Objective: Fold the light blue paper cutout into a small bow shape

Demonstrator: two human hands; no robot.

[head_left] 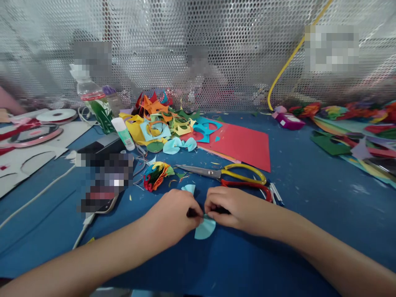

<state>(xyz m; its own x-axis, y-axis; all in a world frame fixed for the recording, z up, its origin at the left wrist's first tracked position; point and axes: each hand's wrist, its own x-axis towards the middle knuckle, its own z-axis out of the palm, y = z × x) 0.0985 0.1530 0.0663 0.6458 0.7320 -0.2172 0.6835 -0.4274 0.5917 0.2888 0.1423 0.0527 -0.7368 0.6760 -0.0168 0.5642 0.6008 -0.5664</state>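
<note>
Pinching one light-blue paper fan [204, 228] between them, the left hand [173, 214] and right hand [230, 206] meet below two scissors [235, 178].

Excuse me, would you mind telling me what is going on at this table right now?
A person is pinching a small light-blue paper fan between the left hand and right hand, low on the blue table. Scissors lie just beyond the hands, beside a red paper sheet. A pile of coloured paper scraps and a glue stick sit farther back.
</note>
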